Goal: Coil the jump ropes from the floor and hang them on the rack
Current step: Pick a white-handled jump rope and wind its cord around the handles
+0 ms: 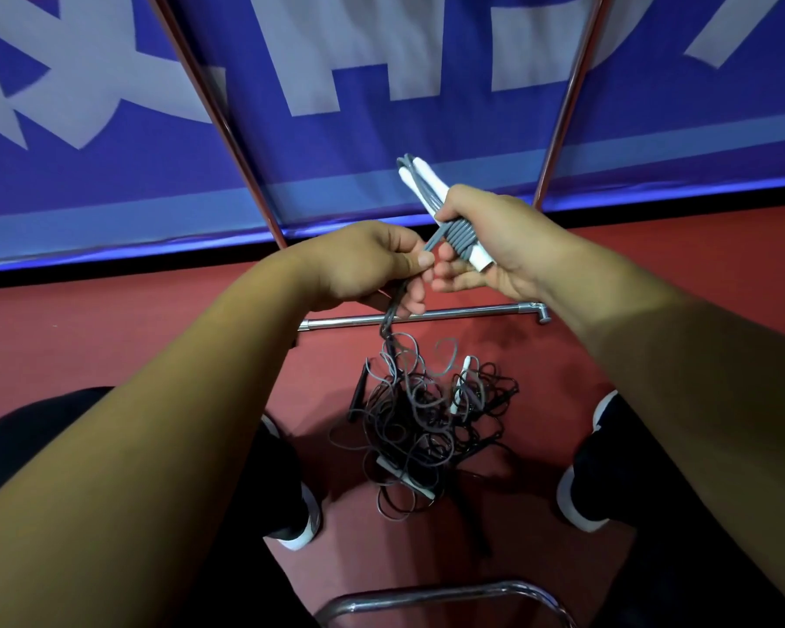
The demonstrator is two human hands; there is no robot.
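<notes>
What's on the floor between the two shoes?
A tangled pile of jump ropes lies on the red floor between the left shoe and right shoe, seen in the head view. One cord rises from it to the left hand.

Indoor light is moderate and looks to come from overhead, and colours are heavily saturated. The banner (381,142) glows blue. Its white lettering is smeared and soft toward the top edge, and a thin glare line runs along its lower hem. The centre is sharpest: the coiled rope (461,235) and its white handles read crisply. On the red floor (109,337), soft dark shadows pool around the rope pile (427,423). The chrome bar (427,315) carries bright highlights. Wide-angle distortion splays the rack poles (214,111) outward and swells the forearms (177,414). The dark trousers (42,446) sink to featureless black.
</notes>
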